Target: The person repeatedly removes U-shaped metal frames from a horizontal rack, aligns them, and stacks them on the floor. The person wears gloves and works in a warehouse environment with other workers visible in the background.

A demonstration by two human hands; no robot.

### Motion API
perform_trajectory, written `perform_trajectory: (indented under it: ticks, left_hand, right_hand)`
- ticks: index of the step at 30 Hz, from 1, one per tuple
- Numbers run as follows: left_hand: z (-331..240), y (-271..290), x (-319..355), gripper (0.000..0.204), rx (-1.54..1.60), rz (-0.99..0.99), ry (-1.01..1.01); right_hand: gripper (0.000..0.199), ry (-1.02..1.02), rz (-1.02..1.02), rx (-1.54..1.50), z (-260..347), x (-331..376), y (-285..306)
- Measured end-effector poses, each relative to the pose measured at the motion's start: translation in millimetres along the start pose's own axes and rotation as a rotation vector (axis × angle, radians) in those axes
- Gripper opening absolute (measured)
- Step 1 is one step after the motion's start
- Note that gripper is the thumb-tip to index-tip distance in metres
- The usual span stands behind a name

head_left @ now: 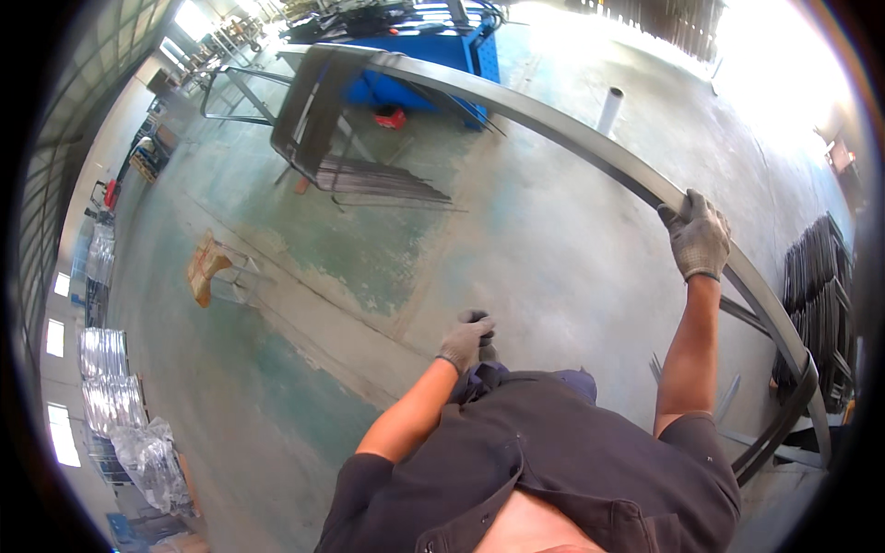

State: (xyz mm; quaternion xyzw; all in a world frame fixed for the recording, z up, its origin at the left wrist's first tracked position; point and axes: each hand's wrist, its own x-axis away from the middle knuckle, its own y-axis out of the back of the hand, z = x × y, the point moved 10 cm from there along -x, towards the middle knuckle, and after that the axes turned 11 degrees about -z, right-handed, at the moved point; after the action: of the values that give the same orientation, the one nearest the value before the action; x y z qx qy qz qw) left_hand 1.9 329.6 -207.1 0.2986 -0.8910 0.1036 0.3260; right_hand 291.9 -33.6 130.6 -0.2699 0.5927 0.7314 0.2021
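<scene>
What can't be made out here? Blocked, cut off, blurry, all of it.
All in the head view:
Left grip: whether it holds anything; its own curl hides the palm.
Right grip on the metal rail: palm, hidden by the back of the hand.
Feet: hidden by the shirt.
Red item: too small and blurred to identify.

The long bar (572, 135) is smooth metal, the shirt (590, 442) matt cloth, the floor (553, 276) rough-looking.

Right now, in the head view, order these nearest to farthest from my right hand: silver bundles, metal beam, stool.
From your right hand:
1. Metal beam, touching it.
2. Stool, to the left.
3. Silver bundles, at the far left.
</scene>
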Motion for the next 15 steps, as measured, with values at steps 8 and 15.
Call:
perform_trajectory:
  ticks: [8, 15]
  left_hand:
    - [-120, 213, -82, 0.031, 0.244, -0.362, -0.129]
    - [-178, 250, -119, 0.028, 0.34, -0.336, -0.125]
  right_hand:
    - [0.051, 0.006, -0.023, -0.955, 269, 60, -69]
    - [0.067, -0.245, 0.54, -1.26, 481, 37, -207]
